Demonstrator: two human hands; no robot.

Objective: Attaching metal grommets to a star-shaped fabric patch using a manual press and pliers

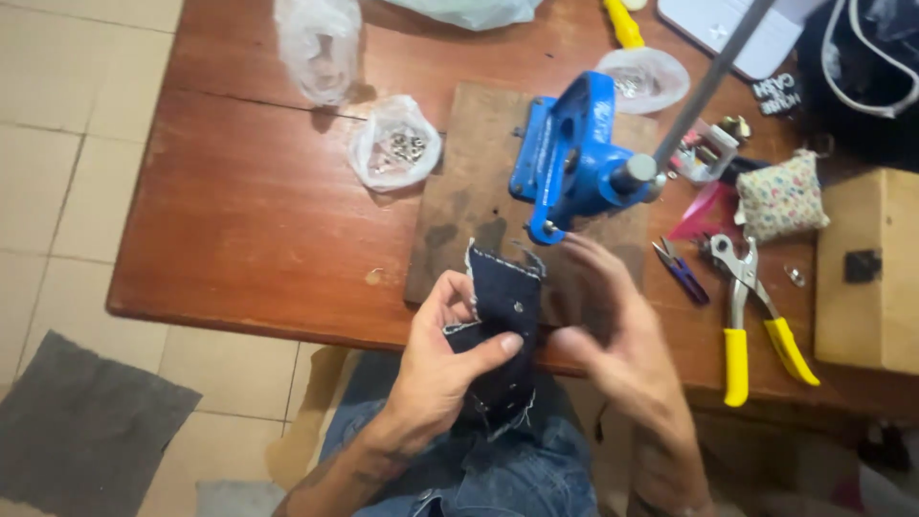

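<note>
Head view: denim (pixel 504 304) below press (pixel 574 158), tabletop (pixel 258 211).
Left hand (pixel 436 369): fingers pinch denim.
Right hand (pixel 613 325): blurred; grip unclear.
Risk: denim shifts, stud misaligns.

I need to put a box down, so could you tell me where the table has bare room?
The table's left part is bare, bordered by the small bag of metal studs and the wooden board. Right of the blue press it is crowded: snips, yellow-handled pliers, pincushion.

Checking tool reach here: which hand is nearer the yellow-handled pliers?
Right. The right hand lies just left of the pliers, apart from them. The left hand is farther left, holding the denim piece.
</note>
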